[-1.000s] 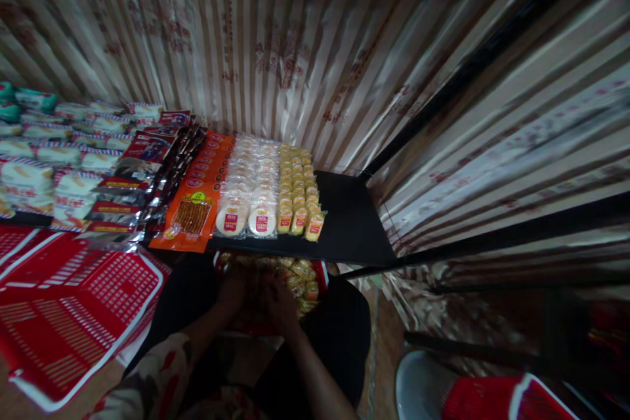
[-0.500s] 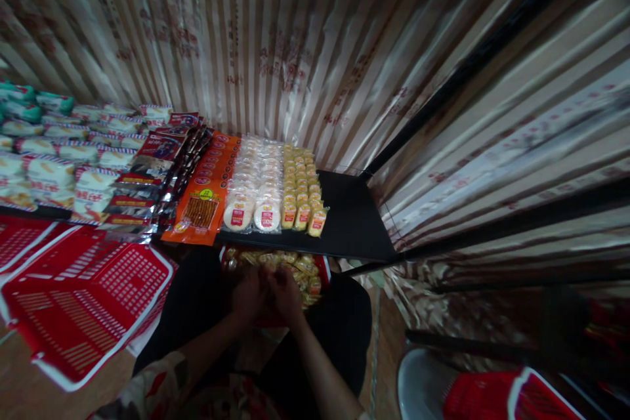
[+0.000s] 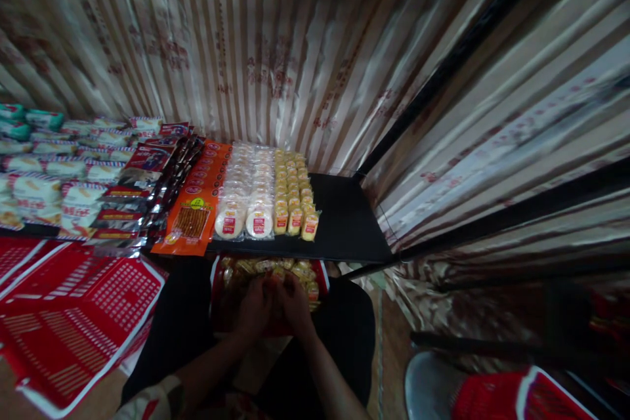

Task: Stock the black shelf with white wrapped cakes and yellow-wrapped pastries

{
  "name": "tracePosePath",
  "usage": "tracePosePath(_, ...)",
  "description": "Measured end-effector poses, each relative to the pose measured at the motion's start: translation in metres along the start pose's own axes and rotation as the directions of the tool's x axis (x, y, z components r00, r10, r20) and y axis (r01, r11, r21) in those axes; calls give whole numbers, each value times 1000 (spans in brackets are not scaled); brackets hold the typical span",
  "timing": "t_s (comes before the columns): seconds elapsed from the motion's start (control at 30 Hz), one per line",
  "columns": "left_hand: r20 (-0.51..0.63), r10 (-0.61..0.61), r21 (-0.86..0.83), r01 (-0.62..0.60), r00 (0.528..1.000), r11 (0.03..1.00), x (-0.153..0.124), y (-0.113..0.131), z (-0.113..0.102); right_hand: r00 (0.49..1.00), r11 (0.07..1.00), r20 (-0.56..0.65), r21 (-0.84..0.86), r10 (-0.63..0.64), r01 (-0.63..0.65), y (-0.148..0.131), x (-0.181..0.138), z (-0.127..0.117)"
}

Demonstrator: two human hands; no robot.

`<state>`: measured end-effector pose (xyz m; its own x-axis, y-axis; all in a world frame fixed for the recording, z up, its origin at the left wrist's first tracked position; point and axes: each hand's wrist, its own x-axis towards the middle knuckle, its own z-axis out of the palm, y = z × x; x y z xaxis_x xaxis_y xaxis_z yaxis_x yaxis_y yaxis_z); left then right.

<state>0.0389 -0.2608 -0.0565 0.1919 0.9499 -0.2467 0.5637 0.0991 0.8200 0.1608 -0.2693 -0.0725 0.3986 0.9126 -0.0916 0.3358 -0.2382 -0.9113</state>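
Note:
Between my knees stands a red basket with a white rim (image 3: 323, 277), filled with small yellow wrapped cakes (image 3: 302, 269). My left hand (image 3: 253, 307) and my right hand (image 3: 296, 307) meet over it, fingers bent and close together. A small yellow wrapped cake (image 3: 278, 273) seems to be pinched between them, though dim light and the fingers hide most of it. Just beyond, on a black shelf (image 3: 347, 220), several rows of the same yellow cakes (image 3: 294, 200) stand beside rows of round white wrapped crackers (image 3: 258, 223).
Further left on the shelf lie an orange snack bag (image 3: 191, 220), dark red packets (image 3: 147, 167) and white bread packets (image 3: 81, 207). Red baskets (image 3: 98, 302) sit on the floor at left. Black shelf posts (image 3: 443, 79) and a striped curtain (image 3: 295, 46) border the back and right.
The view has shifted slightly, so the shelf goods appear lower and further left. My hands stay together over the basket, with small movements of the fingers.

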Motion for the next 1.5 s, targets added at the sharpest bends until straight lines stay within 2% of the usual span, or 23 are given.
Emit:
tracePosePath(0.23,-29,-86,-66,84,996,994,-3,5,10,990,1000,135,-3,-27,27,3,8,-6)
tracePosePath(0.4,-88,-128,-94,119,988,988,-6,3,23,986,998,161,-25,-48,52,2,12,-13)
tracePosePath(0.7,-100,-140,-90,131,985,987,-18,19,50,973,998,224,-22,-57,63,11,10,-46)
tracePosePath(0.8,-150,-111,-131,92,982,987,-19,25,58,970,999,242,-22,-34,41,15,12,-57)
tracePosePath(0.9,-257,-55,-167,12,965,986,-21,30,65,969,1000,247,4,4,-5,18,14,-65)
tracePosePath(1.1,-356,34,-135,-87,934,987,-26,40,76,970,959,242,281,-27,-43,23,13,-73)
tracePosePath(1.2,-375,88,-104,-136,923,985,-26,45,80,975,943,218,332,-50,-25,24,11,-80)
tracePosePath(1.37,-429,142,-85,-196,892,977,-28,69,84,952,928,265,369,-151,45,14,10,-101)
tracePosePath(1.5,-457,169,-85,-231,873,969,-28,93,85,962,934,196,338,-188,114,-1,20,-120)
